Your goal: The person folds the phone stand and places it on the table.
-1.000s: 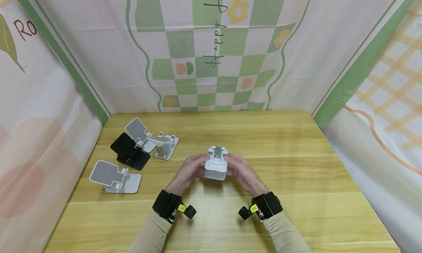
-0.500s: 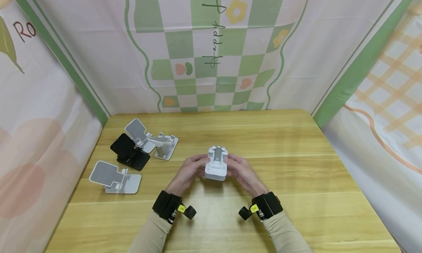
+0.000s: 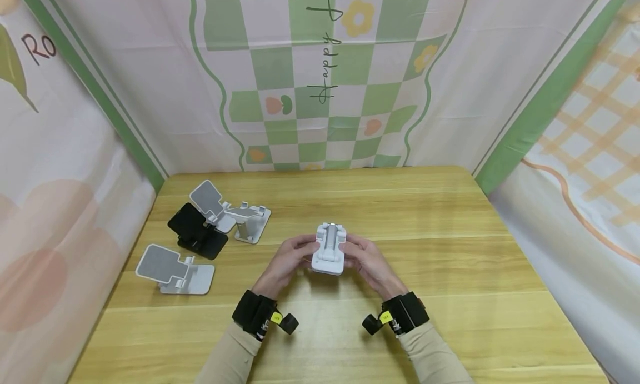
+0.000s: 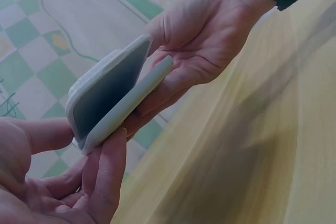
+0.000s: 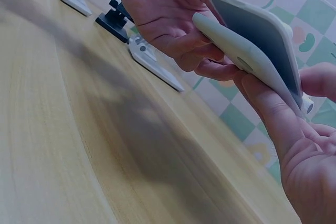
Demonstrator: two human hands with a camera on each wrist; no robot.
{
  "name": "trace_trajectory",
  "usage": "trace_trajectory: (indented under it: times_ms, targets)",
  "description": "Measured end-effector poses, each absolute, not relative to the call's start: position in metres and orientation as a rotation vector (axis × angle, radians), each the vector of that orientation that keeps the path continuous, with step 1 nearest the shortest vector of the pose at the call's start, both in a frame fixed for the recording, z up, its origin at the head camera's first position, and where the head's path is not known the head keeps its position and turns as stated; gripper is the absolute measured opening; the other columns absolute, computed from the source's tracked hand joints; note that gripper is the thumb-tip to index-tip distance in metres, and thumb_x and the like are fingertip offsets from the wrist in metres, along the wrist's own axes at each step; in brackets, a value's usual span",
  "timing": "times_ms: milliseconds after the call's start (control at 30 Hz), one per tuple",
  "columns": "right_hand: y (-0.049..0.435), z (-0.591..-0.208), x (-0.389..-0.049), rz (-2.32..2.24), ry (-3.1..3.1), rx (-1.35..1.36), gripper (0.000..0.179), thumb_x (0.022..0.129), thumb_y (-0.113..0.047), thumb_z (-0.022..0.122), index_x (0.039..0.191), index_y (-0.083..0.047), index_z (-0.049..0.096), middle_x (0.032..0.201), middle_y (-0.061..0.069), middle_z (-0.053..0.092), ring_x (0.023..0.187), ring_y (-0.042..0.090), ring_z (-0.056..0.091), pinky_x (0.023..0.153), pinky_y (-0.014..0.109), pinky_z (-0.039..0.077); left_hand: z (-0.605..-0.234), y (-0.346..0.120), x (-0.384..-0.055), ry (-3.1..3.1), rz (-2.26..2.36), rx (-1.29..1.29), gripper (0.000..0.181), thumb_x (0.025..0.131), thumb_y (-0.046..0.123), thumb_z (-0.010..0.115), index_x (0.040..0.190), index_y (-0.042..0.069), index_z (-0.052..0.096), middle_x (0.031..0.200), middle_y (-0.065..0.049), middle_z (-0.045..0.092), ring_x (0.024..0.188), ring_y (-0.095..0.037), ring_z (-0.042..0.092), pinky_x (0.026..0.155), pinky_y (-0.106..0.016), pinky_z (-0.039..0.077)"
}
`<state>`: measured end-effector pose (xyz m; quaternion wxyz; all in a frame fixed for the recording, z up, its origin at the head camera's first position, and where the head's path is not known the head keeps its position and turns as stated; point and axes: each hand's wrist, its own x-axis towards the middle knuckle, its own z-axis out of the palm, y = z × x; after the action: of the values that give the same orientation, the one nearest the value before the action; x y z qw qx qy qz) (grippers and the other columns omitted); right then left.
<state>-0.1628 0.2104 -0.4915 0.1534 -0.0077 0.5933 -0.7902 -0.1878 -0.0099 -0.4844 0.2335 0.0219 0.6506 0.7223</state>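
Observation:
A white folding phone stand [image 3: 328, 250] is held above the middle of the table, nearly folded flat. My left hand [image 3: 285, 263] grips its left side and my right hand [image 3: 369, 262] its right side, thumbs on top and fingers beneath. In the left wrist view the stand's upper plate [image 4: 113, 85] and base [image 4: 131, 106] stand apart by a narrow wedge, with a dark grey pad on the plate's inner face. From the right wrist view, the same wedge shows between the plate [image 5: 257, 32] and the thicker base [image 5: 244, 53].
At the table's left lie other unfolded phone stands: a white one with a grey pad [image 3: 162, 263] in front, a black one [image 3: 197, 231] behind it, and two more white ones [image 3: 206, 196] [image 3: 253, 223] further back. Patterned cloth [image 3: 320, 123] hangs around the wooden table [image 3: 475, 273].
The phone stand's upper plate has come down toward the base, so the gap facing me has narrowed. Both hands keep their grip in nearly the same place.

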Motion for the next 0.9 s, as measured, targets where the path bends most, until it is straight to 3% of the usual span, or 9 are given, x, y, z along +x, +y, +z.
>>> trace_trajectory:
  times_ms: [367, 700, 900]
  targets:
    - [0.2113, -0.4931, -0.1622, -2.264, 1.702, -0.022, 0.057, 0.101, -0.003, 0.057, 0.149, 0.018, 0.033, 0.110, 0.004, 0.076, 0.090, 0.013, 0.073, 0.074, 0.021, 0.060, -0.4864, -0.0093, -0.1868, 1.796, 1.988, 0.068, 0.047, 0.101, 0.013, 0.064, 0.142, -0.008, 0.054, 0.125, -0.021, 0.067, 0.086, -0.011, 0.064, 0.072, -0.024, 0.053]
    - [0.2119, -0.4940, -0.1610, -2.246, 1.723, -0.026, 0.057, 0.102, -0.003, 0.057, 0.150, 0.016, 0.034, 0.129, 0.022, 0.068, 0.098, 0.016, 0.074, 0.084, 0.026, 0.060, -0.4910, -0.0074, -0.1862, 1.827, 1.975, 0.066, 0.045, 0.102, 0.012, 0.064, 0.141, -0.008, 0.055, 0.125, -0.021, 0.067, 0.086, -0.012, 0.064, 0.073, -0.026, 0.052]
    - [0.2126, -0.4948, -0.1609, -2.220, 1.766, 0.007, 0.057, 0.104, -0.007, 0.056, 0.152, 0.013, 0.034, 0.136, 0.025, 0.063, 0.101, 0.016, 0.072, 0.088, 0.028, 0.060, -0.4899, -0.0058, -0.1844, 1.856, 1.946, 0.061, 0.045, 0.102, 0.013, 0.063, 0.141, -0.007, 0.055, 0.127, -0.020, 0.066, 0.090, -0.014, 0.064, 0.077, -0.027, 0.054]
